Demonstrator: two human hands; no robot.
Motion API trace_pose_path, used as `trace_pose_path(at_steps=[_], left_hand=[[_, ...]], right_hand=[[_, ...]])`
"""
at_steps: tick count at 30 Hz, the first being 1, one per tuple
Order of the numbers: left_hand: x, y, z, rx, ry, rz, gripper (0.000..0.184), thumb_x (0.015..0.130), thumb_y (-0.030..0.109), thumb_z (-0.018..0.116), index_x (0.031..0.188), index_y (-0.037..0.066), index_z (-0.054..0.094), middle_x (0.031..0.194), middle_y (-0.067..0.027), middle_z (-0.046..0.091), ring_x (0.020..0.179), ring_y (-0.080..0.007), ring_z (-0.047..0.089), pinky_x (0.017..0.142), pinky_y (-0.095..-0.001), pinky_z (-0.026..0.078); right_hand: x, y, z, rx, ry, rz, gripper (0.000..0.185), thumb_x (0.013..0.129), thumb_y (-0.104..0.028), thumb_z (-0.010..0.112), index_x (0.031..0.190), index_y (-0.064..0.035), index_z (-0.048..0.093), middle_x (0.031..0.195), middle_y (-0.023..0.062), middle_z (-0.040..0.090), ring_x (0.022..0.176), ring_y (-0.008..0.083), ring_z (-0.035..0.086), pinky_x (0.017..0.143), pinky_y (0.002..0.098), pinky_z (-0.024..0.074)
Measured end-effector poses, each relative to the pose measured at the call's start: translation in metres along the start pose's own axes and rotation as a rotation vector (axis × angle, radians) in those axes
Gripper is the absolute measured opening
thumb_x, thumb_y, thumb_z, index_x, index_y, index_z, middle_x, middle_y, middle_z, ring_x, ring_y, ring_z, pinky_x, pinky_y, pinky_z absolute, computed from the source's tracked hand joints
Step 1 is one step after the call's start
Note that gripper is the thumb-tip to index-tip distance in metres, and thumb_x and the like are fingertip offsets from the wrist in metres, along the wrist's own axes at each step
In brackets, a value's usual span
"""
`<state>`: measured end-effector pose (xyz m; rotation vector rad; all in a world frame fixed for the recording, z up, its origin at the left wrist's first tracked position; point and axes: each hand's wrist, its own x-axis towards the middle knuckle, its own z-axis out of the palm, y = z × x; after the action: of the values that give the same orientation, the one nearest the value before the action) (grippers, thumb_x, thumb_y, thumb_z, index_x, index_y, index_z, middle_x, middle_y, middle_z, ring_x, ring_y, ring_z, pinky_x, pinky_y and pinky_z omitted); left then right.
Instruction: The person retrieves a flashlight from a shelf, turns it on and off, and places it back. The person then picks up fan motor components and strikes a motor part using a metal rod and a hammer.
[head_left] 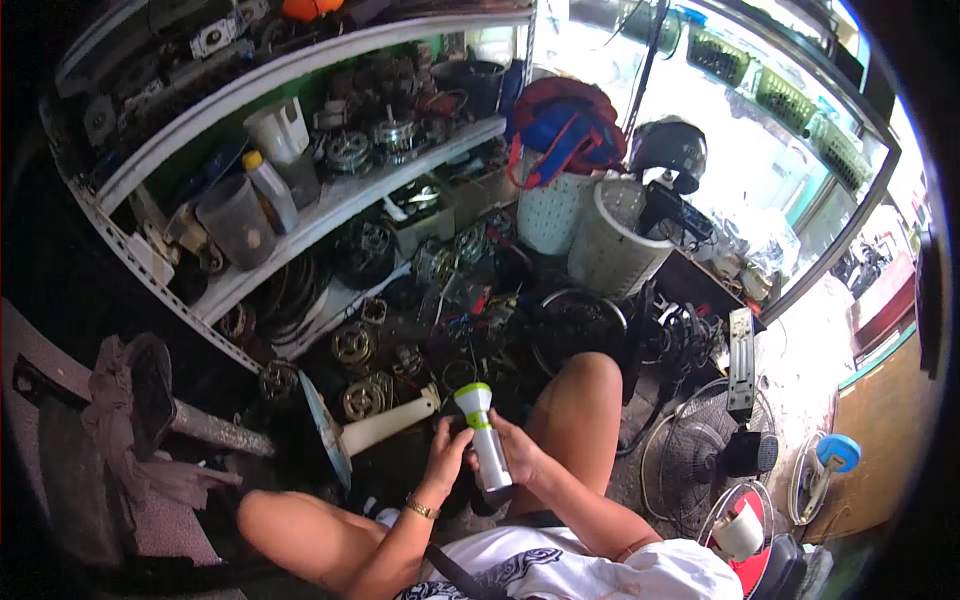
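A flashlight (488, 455) with a silver-white body and a lime-green and white head is held over my lap, its head pointing up and away from me. My right hand (518, 452) is closed round its body from the right side. From the left, my left hand (448, 452) grips it with the thumb near the green collar; a watch or bracelet is on that wrist. Some fingers of both hands are hidden behind the body. Just beyond the hands lies a cream-coloured fan stand (390, 425) with a pale blue-edged base.
Metal shelves (330, 220) with motors and plastic jugs stand on the left. White baskets (610, 240), one under a red and blue bag (565, 130), are at the back. Fan parts (360, 345) litter the floor; a caged fan (690, 460) is at right.
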<state>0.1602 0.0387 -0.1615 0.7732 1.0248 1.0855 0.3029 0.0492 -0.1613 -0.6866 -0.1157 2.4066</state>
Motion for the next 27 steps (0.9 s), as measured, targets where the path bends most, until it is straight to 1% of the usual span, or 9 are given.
trace_pose_path(at_steps=[2,4,6,9,14,19,21,22,27], left_hand=[[-0.001,0.006,0.002,0.023,0.033,-0.010,0.027,0.084,0.017,0.055,0.105,0.005,0.042,0.077,-0.0033,0.049,0.048,-0.0093,0.047,0.042,-0.0222,0.041],[-0.002,0.006,-0.002,0.010,0.020,-0.024,0.027,0.084,0.017,0.055,0.104,0.005,0.042,0.076,-0.0028,0.048,0.048,-0.0095,0.047,0.042,-0.0220,0.041],[-0.004,0.012,-0.001,0.056,0.037,-0.071,0.020,0.083,0.020,0.053,0.098,0.008,0.046,0.076,0.0006,0.042,0.067,-0.0080,0.045,0.048,-0.0222,0.041],[0.001,0.005,-0.004,0.057,0.030,-0.019,0.019,0.083,0.020,0.053,0.095,0.008,0.046,0.074,0.0007,0.042,0.063,-0.0078,0.045,0.047,-0.0219,0.040],[-0.002,0.007,-0.002,0.045,0.051,-0.098,0.018,0.083,0.020,0.053,0.096,0.008,0.047,0.074,0.0012,0.043,0.066,-0.0075,0.044,0.054,-0.0220,0.040],[-0.005,-0.003,-0.003,0.102,0.054,-0.029,0.018,0.083,0.023,0.053,0.096,0.011,0.049,0.075,0.0027,0.044,0.068,-0.0070,0.042,0.061,-0.0222,0.037],[-0.011,0.004,-0.001,0.019,0.049,-0.183,0.017,0.084,0.023,0.052,0.096,0.011,0.049,0.075,0.0030,0.044,0.066,-0.0067,0.042,0.058,-0.0221,0.037],[-0.007,-0.004,-0.004,0.068,0.081,-0.094,0.021,0.084,0.020,0.052,0.101,0.010,0.048,0.073,0.0023,0.047,0.053,-0.0047,0.042,0.043,-0.0194,0.035],[-0.010,0.008,-0.003,0.075,0.077,-0.097,0.020,0.085,0.021,0.051,0.102,0.011,0.049,0.074,0.0035,0.049,0.052,-0.0022,0.041,0.042,-0.0171,0.035]], right_hand=[[-0.002,0.000,0.009,-0.036,0.027,0.035,0.051,0.092,-0.051,0.029,0.098,-0.0057,0.052,0.070,0.0146,0.059,0.061,0.0259,0.061,0.057,0.0360,0.0535],[0.008,0.005,-0.003,-0.028,0.007,0.018,0.055,0.090,-0.054,0.031,0.098,-0.0053,0.055,0.075,0.0136,0.060,0.065,0.0250,0.061,0.060,0.0361,0.0521],[0.009,0.006,-0.003,0.003,0.016,0.020,0.057,0.090,-0.054,0.031,0.095,-0.0026,0.055,0.076,0.0135,0.060,0.066,0.0252,0.061,0.061,0.0351,0.0517],[0.009,0.007,-0.003,-0.015,0.016,-0.001,0.048,0.094,-0.045,0.030,0.099,-0.0024,0.052,0.081,0.0079,0.059,0.065,0.0231,0.059,0.061,0.0367,0.0522],[0.006,0.008,-0.005,-0.053,0.059,-0.020,0.048,0.094,-0.044,0.032,0.096,-0.0010,0.052,0.084,0.0099,0.058,0.071,0.0231,0.058,0.067,0.0353,0.0513],[0.006,0.015,-0.013,-0.023,0.070,-0.007,0.052,0.093,-0.048,0.028,0.100,-0.0015,0.051,0.079,0.0133,0.060,0.067,0.0261,0.061,0.065,0.0380,0.0534],[0.002,0.014,-0.007,0.010,0.077,0.046,0.054,0.093,-0.050,0.026,0.102,-0.0024,0.050,0.079,0.0159,0.060,0.065,0.0277,0.061,0.063,0.0394,0.0540],[0.002,0.015,-0.012,0.013,-0.011,0.028,0.055,0.093,-0.050,0.025,0.106,-0.0029,0.049,0.081,0.0198,0.060,0.070,0.0320,0.062,0.069,0.0428,0.0535],[-0.001,0.012,-0.002,0.046,0.003,0.013,0.050,0.093,-0.047,0.026,0.110,-0.0040,0.047,0.091,0.0256,0.059,0.086,0.0409,0.059,0.082,0.0511,0.0481]])
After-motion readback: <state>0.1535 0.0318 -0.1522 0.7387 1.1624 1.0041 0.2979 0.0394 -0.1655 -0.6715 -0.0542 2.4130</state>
